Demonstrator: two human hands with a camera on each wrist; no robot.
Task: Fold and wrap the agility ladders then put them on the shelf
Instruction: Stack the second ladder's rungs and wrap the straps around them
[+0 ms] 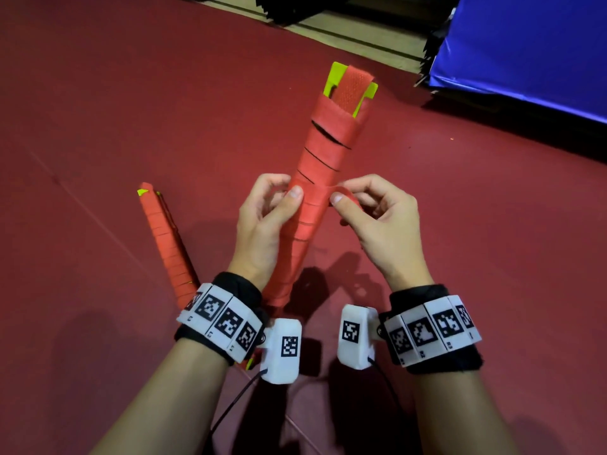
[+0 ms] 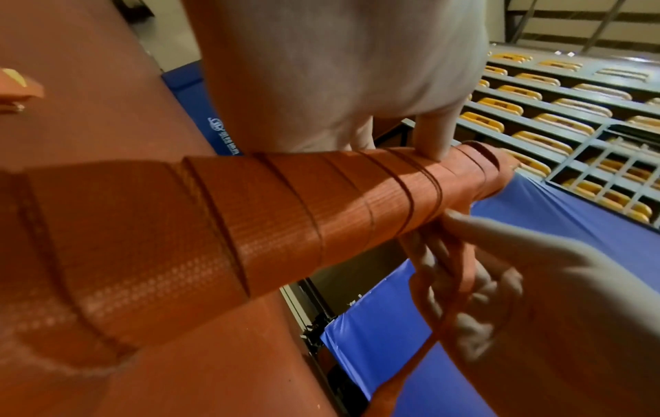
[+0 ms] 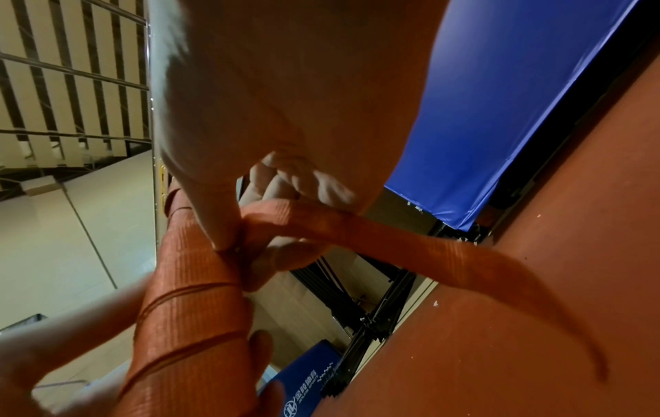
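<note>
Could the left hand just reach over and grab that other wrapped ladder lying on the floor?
Probably not yet. The floor bundle lies just beside the left hand with nothing between, but that hand grips the ladder bundle while the right hand pulls the strap.

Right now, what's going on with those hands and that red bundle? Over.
Left hand grips the ladder bundle mid-length. Right hand pinches the loose strap, winding unfinished. Second bundle lies wrapped on the floor. Nothing in the way.
</note>
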